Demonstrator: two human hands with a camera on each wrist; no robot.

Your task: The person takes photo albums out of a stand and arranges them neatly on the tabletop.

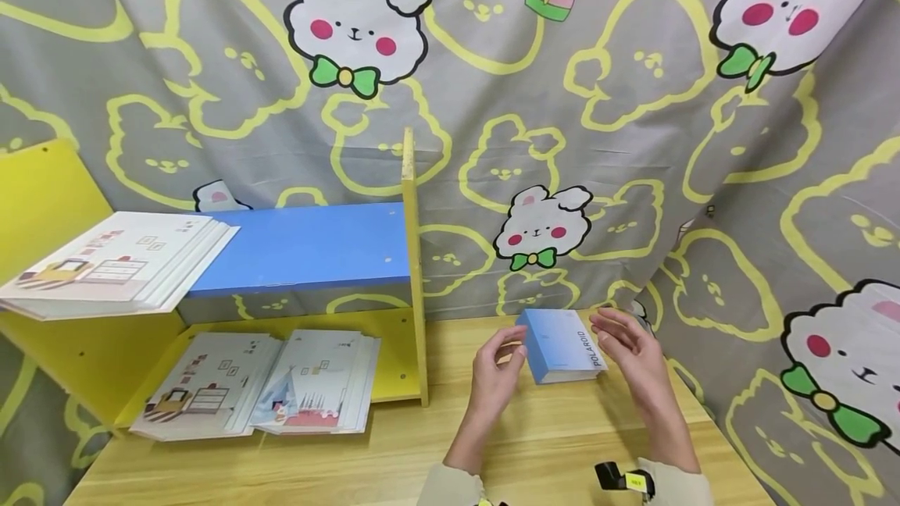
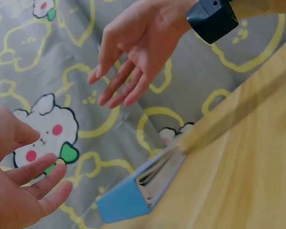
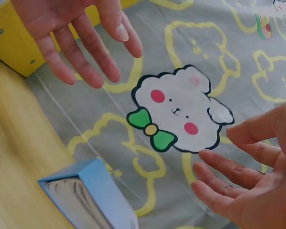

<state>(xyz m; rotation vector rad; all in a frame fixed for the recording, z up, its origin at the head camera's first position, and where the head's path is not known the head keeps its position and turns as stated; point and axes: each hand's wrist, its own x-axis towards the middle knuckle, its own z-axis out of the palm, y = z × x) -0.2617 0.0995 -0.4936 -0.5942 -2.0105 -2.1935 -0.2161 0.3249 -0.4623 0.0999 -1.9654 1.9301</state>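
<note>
A thick blue-and-white photo album lettered POLAROID lies on the wooden table. Its blue spine faces left, and the edges of its leaves show at the near end. My left hand hovers by the spine side, fingers loosely bent and nothing in them. On the opposite side is my right hand, also bare, fingers relaxed. Both wrist views show the two hands raised above the album, apart from it, palms turned toward each other.
Left of the hands stands a yellow shelf unit with a blue board. Illustrated booklets are stacked on that board; two more stacks lie below. A rabbit-patterned curtain hangs behind the table and along its right.
</note>
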